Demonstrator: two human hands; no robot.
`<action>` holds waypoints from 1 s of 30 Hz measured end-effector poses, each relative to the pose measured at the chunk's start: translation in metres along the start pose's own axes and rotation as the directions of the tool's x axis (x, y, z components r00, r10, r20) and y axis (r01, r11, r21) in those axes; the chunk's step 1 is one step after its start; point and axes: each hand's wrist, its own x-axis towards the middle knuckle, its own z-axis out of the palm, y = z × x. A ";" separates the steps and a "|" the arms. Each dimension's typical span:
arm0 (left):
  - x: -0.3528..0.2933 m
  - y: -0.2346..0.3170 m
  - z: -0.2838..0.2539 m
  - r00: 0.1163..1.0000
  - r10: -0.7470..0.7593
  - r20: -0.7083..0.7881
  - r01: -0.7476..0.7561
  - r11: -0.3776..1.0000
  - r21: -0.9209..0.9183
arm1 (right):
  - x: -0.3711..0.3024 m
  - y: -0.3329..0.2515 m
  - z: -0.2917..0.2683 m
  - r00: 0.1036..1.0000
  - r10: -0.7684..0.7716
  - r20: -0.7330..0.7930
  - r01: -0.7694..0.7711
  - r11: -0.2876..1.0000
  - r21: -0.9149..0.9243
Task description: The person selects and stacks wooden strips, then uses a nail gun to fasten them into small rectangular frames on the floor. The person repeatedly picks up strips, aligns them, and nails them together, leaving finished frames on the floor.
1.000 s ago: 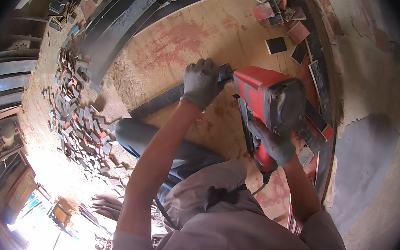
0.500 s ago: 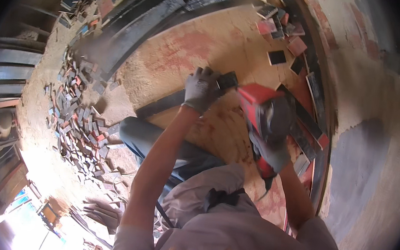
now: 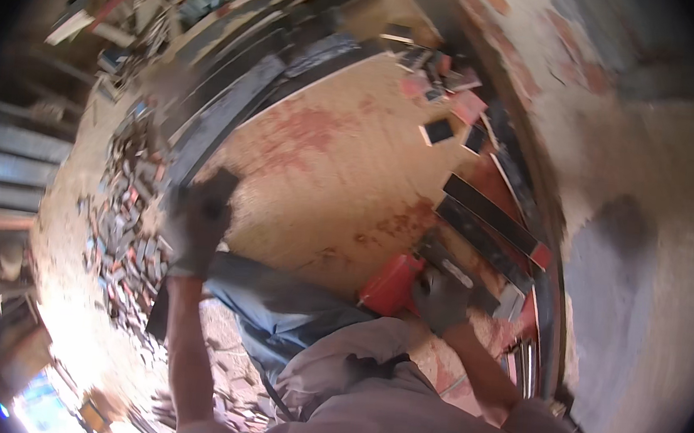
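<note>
Stained board [image 3: 317, 180], offcuts [image 3: 129, 266] heaped to its left

From my remote view, the left hand [image 3: 195, 229], blurred, grips a dark strip [image 3: 158, 313] by the board's left edge. The right hand [image 3: 442, 302] is wrapped around the red power tool [image 3: 390, 286], low over the board's near right part, beside the bent leg [image 3: 281, 289]. Dark slats [image 3: 493, 216] lie farther right.

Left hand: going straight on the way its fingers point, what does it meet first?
Leaving aside the dark flat piece it holds, the left hand would probably meet the long dark-grey plank ahead; depth is unclear, so it might pass above.
</note>
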 end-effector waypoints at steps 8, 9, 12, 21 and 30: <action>0.063 -0.097 0.075 0.946 0.155 -0.284 -0.165 0.986 -0.008 | 0.236 -0.008 -0.060 0.635 -0.599 -0.488 0.352 0.787 -0.507; 0.084 -0.078 0.082 0.958 0.162 -0.235 -0.166 0.986 0.002 | 0.247 0.002 -0.061 0.702 -0.595 -0.391 0.368 0.773 -0.517; 0.139 -0.028 0.102 0.981 0.148 -0.126 -0.146 0.989 0.021 | 0.271 0.023 -0.058 0.778 -0.599 -0.190 0.386 0.694 -0.607; 0.075 -0.001 0.130 0.926 0.378 -0.012 -0.378 0.926 -0.005 | 0.154 -0.022 -0.053 0.644 -0.627 -0.439 0.657 0.747 -0.102; -0.025 0.051 0.134 0.915 0.336 0.225 -0.303 0.938 -0.170 | 0.155 -0.046 0.015 0.636 -0.722 -0.272 0.730 0.677 -0.090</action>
